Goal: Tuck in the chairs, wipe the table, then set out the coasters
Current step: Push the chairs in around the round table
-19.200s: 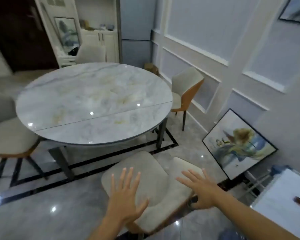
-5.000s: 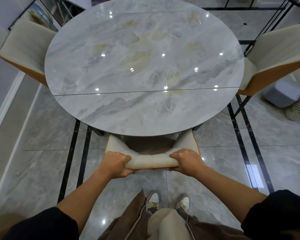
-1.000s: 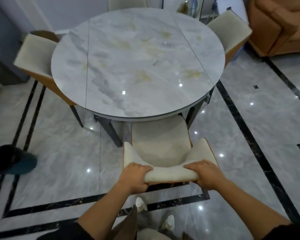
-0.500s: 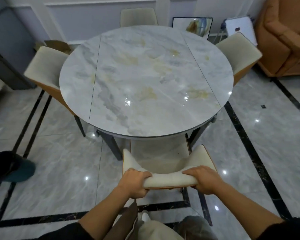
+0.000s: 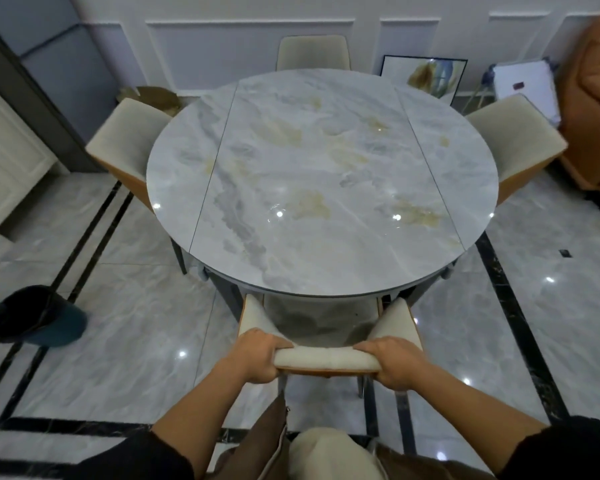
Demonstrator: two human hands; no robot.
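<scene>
The round marble-look bench [image 5: 323, 181] fills the middle of the view. At the bench's near edge stands the near chair [image 5: 326, 358], its seat pushed in beneath the bench top and its curved cream backrest just outside the rim. Both hands grip the top of that backrest: the left hand [image 5: 257, 356] is curled round its left end and the right hand [image 5: 394, 363] round its right end, with the fingers wrapped over the padded edge. Three more cream chairs sit against the bench: the left chair [image 5: 129, 133] on its left side, the far chair [image 5: 312, 51] at its far edge and the right chair [image 5: 513, 136] on its right side. Left of the bench, on the tiled floor [image 5: 136, 323], stands a dark bin [image 5: 37, 317]. Beyond the bench a framed picture [image 5: 425, 77] leans on the panelled wall.
</scene>
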